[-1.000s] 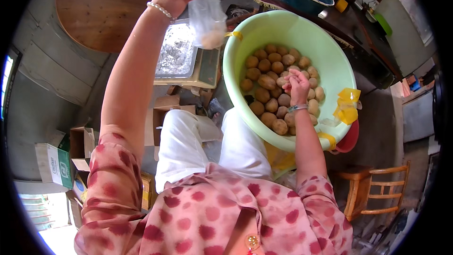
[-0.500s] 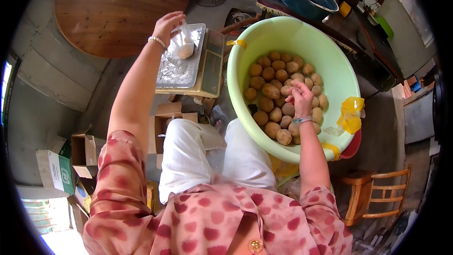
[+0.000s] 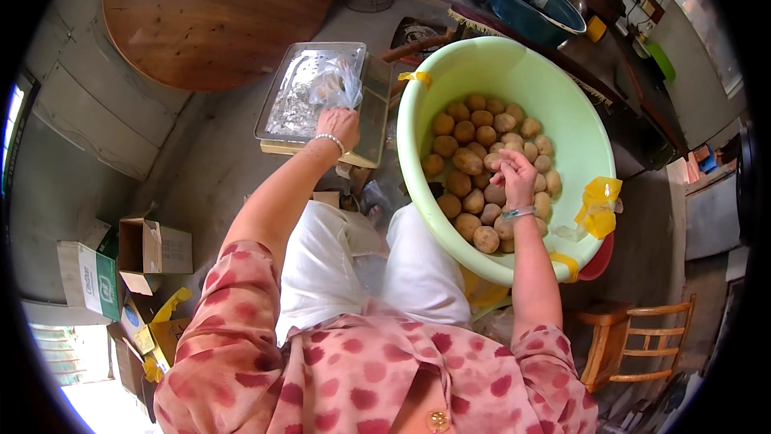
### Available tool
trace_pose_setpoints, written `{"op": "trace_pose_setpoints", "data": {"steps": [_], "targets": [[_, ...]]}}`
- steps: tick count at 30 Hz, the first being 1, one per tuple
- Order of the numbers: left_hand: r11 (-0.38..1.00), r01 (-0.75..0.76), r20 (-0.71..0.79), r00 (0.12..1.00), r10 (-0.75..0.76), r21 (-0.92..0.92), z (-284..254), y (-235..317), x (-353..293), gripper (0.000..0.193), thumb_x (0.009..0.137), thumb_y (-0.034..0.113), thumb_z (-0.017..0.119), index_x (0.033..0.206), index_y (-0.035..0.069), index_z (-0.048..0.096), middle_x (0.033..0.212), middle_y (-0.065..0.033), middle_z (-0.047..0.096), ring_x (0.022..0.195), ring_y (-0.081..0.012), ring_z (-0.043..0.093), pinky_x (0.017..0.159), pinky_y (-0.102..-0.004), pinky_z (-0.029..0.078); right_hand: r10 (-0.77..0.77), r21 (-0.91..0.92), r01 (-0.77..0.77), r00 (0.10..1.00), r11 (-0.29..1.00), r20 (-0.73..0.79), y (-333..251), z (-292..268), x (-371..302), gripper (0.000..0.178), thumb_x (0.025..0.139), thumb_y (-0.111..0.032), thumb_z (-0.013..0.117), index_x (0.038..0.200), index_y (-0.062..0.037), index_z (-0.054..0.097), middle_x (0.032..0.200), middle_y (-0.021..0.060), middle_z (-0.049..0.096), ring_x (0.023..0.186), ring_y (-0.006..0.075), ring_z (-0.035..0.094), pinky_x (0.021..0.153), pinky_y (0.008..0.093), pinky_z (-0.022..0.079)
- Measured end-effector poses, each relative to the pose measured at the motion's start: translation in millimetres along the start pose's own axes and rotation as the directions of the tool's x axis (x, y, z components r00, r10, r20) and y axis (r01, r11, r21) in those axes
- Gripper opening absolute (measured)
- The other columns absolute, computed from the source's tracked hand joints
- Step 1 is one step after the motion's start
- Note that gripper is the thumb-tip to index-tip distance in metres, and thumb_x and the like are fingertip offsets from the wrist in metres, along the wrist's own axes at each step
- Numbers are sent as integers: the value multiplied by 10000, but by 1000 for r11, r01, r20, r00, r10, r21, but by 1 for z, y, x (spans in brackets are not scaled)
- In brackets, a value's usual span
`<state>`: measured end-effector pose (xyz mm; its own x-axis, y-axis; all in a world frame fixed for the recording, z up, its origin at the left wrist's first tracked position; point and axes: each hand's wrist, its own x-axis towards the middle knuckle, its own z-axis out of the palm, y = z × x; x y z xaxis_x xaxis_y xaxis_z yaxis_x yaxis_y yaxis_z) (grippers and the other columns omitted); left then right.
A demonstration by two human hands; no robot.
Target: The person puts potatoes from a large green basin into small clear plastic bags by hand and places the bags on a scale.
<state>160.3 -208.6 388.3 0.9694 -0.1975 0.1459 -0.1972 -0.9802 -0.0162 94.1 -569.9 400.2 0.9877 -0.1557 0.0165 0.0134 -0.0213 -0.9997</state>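
My left hand (image 3: 338, 126) is closed on the gathered neck of a thin clear plastic bag (image 3: 340, 85). The bag rests over the metal tray (image 3: 277, 105), whose bottom is strewn with whitish, glinting bits. What lies in the bag is hard to make out through the plastic. On the right, my right hand (image 3: 516, 178) hovers over a large pale-green tub (image 3: 418, 185), its fingers loosely bent and nothing visible between them. Under it, several round, brown, potato-like lumps (image 3: 467, 160) fill the tub's bottom.
The tray sits on a yellowish scale-like base (image 3: 366, 129). Yellow tape (image 3: 598, 205) clings to the tub's rim. A round wooden tabletop (image 3: 217, 16) is at the far left, a blue basin (image 3: 526, 12) at the back right. Cardboard boxes (image 3: 157, 249) stand left, a wooden chair (image 3: 642, 338) right.
My left hand has come from the tray's far side to its near right edge, drawing the bag's neck toward me. The right hand stays over the tub. The whole view has shifted slightly.
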Motion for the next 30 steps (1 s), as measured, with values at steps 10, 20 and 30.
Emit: {"op": "trace_pose_setpoints", "data": {"steps": [10,20,30], "targets": [[989,148,-11,989,-148,-6,10,-15,-45,270,714,167,584,958,55,610,1090,-137,575,1087,-289,494,893,-417,376,27,-71,-22,997,997,69,5,3,-1,226,814,20,471,1003,7,594,746,82,636,483,91,559,395,186,398],[988,113,-176,976,-130,-106,17,13,-90,385,699,114,607,1079,65,563,1301,-161,442,1204,-327,408,964,-459,332,24,-63,-19,997,998,77,17,-6,5,222,816,20,473,1003,11,592,750,93,637,480,96,560,388,193,407],[801,279,77,956,-282,-530,24,40,-174,184,763,150,568,933,87,599,901,-162,623,767,-334,599,667,-426,478,45,-74,-40,996,996,72,12,-3,2,221,820,21,473,1006,11,592,753,91,635,479,95,562,377,191,399]]}}
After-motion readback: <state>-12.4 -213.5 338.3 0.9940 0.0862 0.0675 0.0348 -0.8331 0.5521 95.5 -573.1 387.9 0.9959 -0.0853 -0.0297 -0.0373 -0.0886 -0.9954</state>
